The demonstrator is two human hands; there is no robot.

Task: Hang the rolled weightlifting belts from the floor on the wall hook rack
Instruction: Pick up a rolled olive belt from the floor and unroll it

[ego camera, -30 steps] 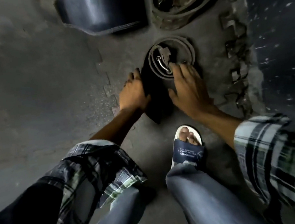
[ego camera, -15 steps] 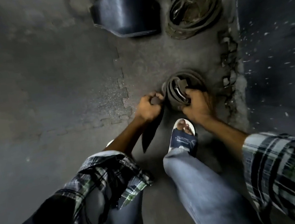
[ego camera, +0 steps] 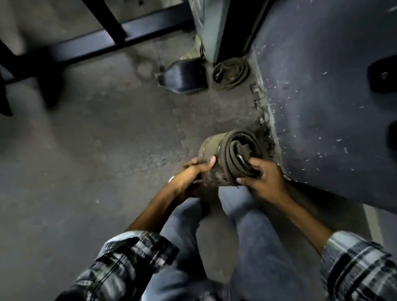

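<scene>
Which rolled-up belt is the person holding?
The brown rolled belt, gripped between the left hand and right hand. The other coiled belt lies on the floor farther off, untouched.

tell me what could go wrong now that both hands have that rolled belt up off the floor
The rolled belt is held only at its ends, the left hand on the outer wrap and the right hand at the coil's open face, so the wraps could spring loose and uncoil.

Its metal buckle sits by the right fingers and might pinch them.

Another coiled belt and a black belt lie on the floor ahead, a possible trip hazard.
</scene>
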